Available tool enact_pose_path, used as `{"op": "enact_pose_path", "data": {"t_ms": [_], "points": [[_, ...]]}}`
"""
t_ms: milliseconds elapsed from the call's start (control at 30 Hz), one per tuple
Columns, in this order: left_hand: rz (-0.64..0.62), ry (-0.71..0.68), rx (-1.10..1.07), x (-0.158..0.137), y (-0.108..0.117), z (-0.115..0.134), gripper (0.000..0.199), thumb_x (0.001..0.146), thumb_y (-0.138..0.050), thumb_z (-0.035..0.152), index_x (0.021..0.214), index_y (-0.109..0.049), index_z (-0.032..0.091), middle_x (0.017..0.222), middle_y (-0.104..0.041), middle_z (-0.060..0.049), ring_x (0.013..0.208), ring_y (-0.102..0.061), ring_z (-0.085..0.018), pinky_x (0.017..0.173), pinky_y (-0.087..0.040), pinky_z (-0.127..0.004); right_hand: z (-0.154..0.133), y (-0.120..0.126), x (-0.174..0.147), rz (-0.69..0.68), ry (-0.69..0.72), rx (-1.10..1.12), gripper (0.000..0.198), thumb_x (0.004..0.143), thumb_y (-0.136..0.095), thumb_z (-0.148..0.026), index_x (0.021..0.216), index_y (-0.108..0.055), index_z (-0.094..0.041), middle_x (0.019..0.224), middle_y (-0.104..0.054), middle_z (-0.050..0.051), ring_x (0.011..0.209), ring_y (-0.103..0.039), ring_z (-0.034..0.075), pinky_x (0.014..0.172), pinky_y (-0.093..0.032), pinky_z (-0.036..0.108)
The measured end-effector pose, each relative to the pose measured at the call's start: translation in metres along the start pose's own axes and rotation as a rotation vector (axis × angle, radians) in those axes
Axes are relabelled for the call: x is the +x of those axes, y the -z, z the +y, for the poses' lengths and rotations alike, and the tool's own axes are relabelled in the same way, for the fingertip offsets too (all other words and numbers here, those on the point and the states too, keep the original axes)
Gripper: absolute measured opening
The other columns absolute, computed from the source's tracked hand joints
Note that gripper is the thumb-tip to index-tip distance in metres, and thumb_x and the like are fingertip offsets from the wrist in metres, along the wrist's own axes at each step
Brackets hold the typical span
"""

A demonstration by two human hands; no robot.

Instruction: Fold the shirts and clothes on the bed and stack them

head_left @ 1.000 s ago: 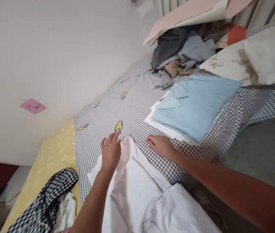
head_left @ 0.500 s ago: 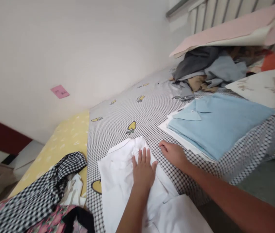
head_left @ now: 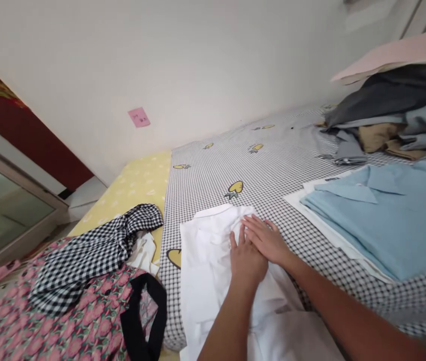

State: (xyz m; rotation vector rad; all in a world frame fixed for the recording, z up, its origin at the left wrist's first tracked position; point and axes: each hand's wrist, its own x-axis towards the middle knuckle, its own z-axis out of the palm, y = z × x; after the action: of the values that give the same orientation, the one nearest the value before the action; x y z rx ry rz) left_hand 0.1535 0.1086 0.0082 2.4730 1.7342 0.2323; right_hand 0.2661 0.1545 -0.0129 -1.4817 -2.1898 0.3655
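Left hand point(head_left: 249, 256), right hand point(head_left: 267, 240) palm-down on shirt point(head_left: 201, 281)

Just 1 camera serves here, worn on the person's head, looking forward and down from above the checked bedspread point(head_left: 205, 180), with the pale wall point(head_left: 235, 60) filling the upper part of its view. It sits close over the white garment point(head_left: 203, 281), so the left hand point(head_left: 248, 261) and right hand point(head_left: 268, 240) show large, right of centre and below the middle. Its wide sweep takes in a glazed panel point(head_left: 6, 210) on the left and cuts off the folded blue shirt point(head_left: 397, 225) at the right edge.
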Motion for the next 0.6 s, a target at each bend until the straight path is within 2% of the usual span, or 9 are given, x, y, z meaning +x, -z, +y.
{"op": "enact_pose_path", "data": {"t_ms": [67, 100, 200, 267, 300, 333, 400, 500, 600], "points": [[-0.093, 0.006, -0.121, 0.006, 0.013, -0.003, 0.063, 0.100, -0.040, 0.036, 0.161, -0.029, 0.022, 0.167, -0.033, -0.011, 0.158, -0.020, -0.031, 0.127, -0.014, -0.063, 0.005, -0.003, 0.002, -0.009, -0.015, 0.009, 0.051, 0.104, -0.028, -0.038, 0.146, -0.057, -0.030, 0.159, -0.047, 0.004, 0.152, -0.034, 0.027, 0.119, -0.028, 0.060], [-0.142, -0.010, -0.196, 0.008, 0.022, -0.006, 0.062, 0.099, -0.043, 0.036, 0.158, -0.036, 0.022, 0.165, -0.037, -0.011, 0.156, -0.025, -0.032, 0.126, -0.017, -0.063, 0.007, -0.003, 0.002, -0.009, -0.014, 0.023, 0.051, 0.105, -0.027, -0.038, 0.146, -0.057, -0.031, 0.159, -0.048, 0.004, 0.152, -0.033, 0.026, 0.120, -0.028, 0.059], [-0.227, -0.085, -0.364, 0.006, 0.058, -0.029, 0.047, 0.099, -0.041, 0.040, 0.136, -0.066, 0.024, 0.137, -0.069, -0.007, 0.129, -0.062, -0.026, 0.116, -0.042, -0.048, 0.008, -0.001, 0.001, 0.004, -0.031, 0.056, 0.051, 0.106, -0.026, -0.040, 0.143, -0.060, -0.032, 0.157, -0.051, 0.003, 0.151, -0.036, 0.026, 0.119, -0.030, 0.058], [-0.146, -0.072, -0.374, -0.006, 0.078, -0.055, 0.053, 0.104, -0.025, 0.037, 0.128, -0.069, 0.022, 0.115, -0.079, -0.005, 0.111, -0.070, -0.020, 0.113, -0.045, -0.042, 0.006, 0.001, 0.000, 0.015, -0.036, 0.048, 0.048, 0.105, -0.032, -0.042, 0.142, -0.061, -0.032, 0.157, -0.051, 0.004, 0.151, -0.036, 0.027, 0.119, -0.029, 0.059], [-0.057, -0.042, -0.357, -0.015, 0.083, -0.070, 0.055, 0.105, -0.021, 0.036, 0.134, -0.065, 0.022, 0.114, -0.080, -0.006, 0.113, -0.069, -0.020, 0.119, -0.038, -0.046, 0.004, 0.001, -0.001, 0.019, -0.030, 0.035, 0.046, 0.104, -0.036, -0.043, 0.142, -0.061, -0.031, 0.157, -0.050, 0.004, 0.151, -0.036, 0.028, 0.120, -0.028, 0.059], [0.104, -0.024, -0.279, -0.024, 0.085, -0.087, 0.050, 0.106, -0.025, 0.035, 0.135, -0.064, 0.025, 0.113, -0.080, -0.005, 0.112, -0.070, -0.019, 0.124, -0.029, -0.049, 0.003, 0.001, -0.001, 0.023, -0.023, 0.017, 0.045, 0.103, -0.041, -0.043, 0.142, -0.061, -0.030, 0.158, -0.049, 0.005, 0.152, -0.035, 0.028, 0.120, -0.027, 0.059], [0.270, -0.001, -0.018, -0.042, 0.077, -0.122, 0.047, 0.106, -0.029, 0.034, 0.139, -0.061, 0.027, 0.131, -0.073, -0.009, 0.120, -0.067, -0.022, 0.128, -0.016, -0.058, -0.001, 0.000, -0.002, 0.042, -0.014, -0.032, 0.046, 0.101, -0.046, -0.040, 0.144, -0.059, -0.030, 0.159, -0.048, 0.006, 0.152, -0.035, 0.029, 0.120, -0.028, 0.059], [0.201, 0.166, 0.219, -0.056, 0.048, -0.161, 0.051, 0.104, -0.034, 0.040, 0.150, -0.051, 0.027, 0.159, -0.046, -0.016, 0.147, -0.044, -0.033, 0.121, -0.025, -0.069, -0.005, -0.003, -0.004, 0.081, -0.024, -0.121, 0.046, 0.102, -0.045, -0.037, 0.146, -0.056, -0.029, 0.159, -0.048, 0.007, 0.151, -0.035, 0.029, 0.119, -0.029, 0.059], [0.092, 0.322, 0.191, -0.051, 0.028, -0.177, 0.055, 0.104, -0.033, 0.044, 0.156, -0.040, 0.030, 0.168, -0.028, -0.014, 0.156, -0.025, -0.034, 0.120, -0.024, -0.070, -0.006, -0.006, -0.005, 0.080, -0.011, -0.180, 0.047, 0.103, -0.044, -0.037, 0.148, -0.055, -0.028, 0.160, -0.047, 0.007, 0.150, -0.036, 0.030, 0.118, -0.030, 0.058]]}}
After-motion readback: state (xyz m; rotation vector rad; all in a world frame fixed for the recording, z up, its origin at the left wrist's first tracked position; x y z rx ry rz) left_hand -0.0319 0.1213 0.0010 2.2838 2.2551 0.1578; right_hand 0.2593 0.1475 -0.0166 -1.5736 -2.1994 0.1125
